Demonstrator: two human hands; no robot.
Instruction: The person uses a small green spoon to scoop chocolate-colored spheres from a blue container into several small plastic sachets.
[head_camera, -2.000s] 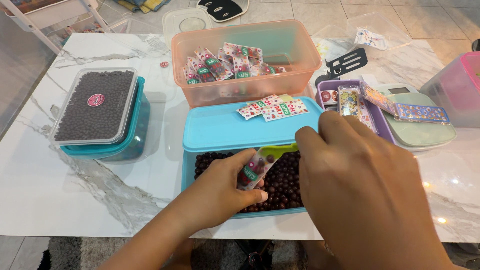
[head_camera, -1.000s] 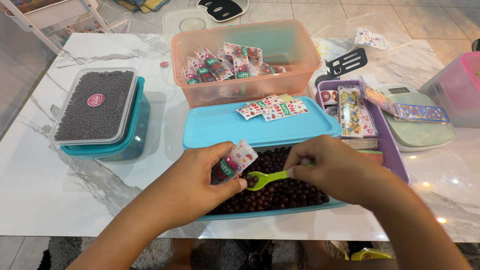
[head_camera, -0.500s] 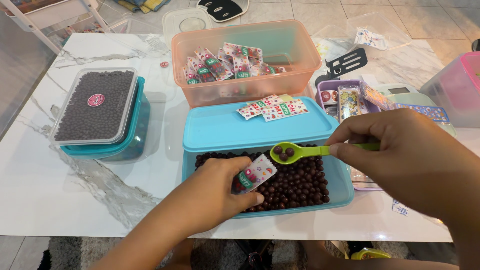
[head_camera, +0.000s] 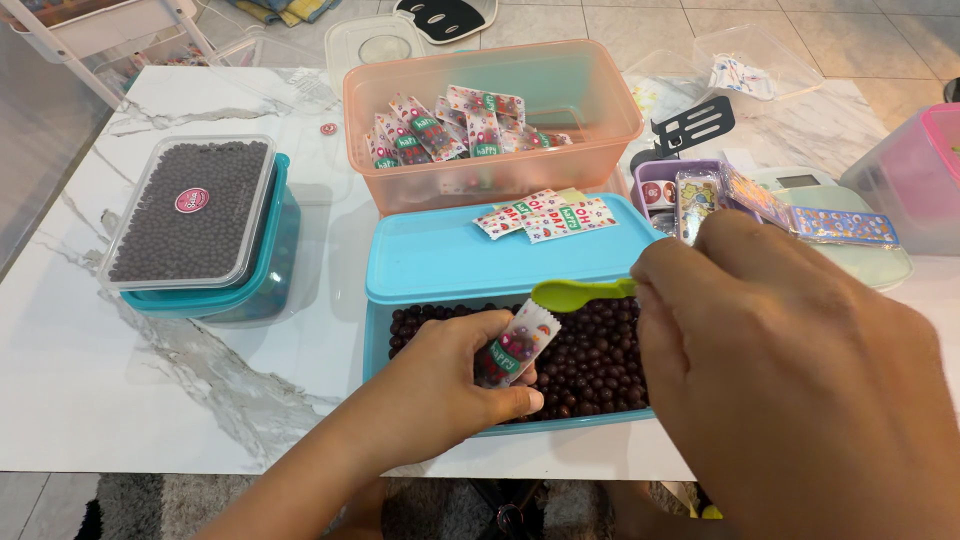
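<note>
My left hand (head_camera: 440, 385) holds a small printed pouch (head_camera: 516, 345) upright over the blue box (head_camera: 412, 320) of dark brown round candies (head_camera: 590, 365). My right hand (head_camera: 790, 360) grips a green plastic spoon (head_camera: 575, 293), its bowl tipped right at the pouch's open top. The blue lid (head_camera: 450, 255) covers the far half of the box, and several flat empty pouches (head_camera: 545, 215) lie on it.
An orange tub (head_camera: 600, 120) with filled pouches stands behind. A clear-lidded container of dark candies (head_camera: 190, 210) sits on a teal box (head_camera: 270, 270) at left. A purple tray (head_camera: 655, 185), a pale scale (head_camera: 850, 250) and a pink-lidded tub (head_camera: 915, 180) are at right.
My right hand has brought the green spoon left and down from above the candies to the mouth of the pouch. My left hand has kept the pouch in about the same place.
</note>
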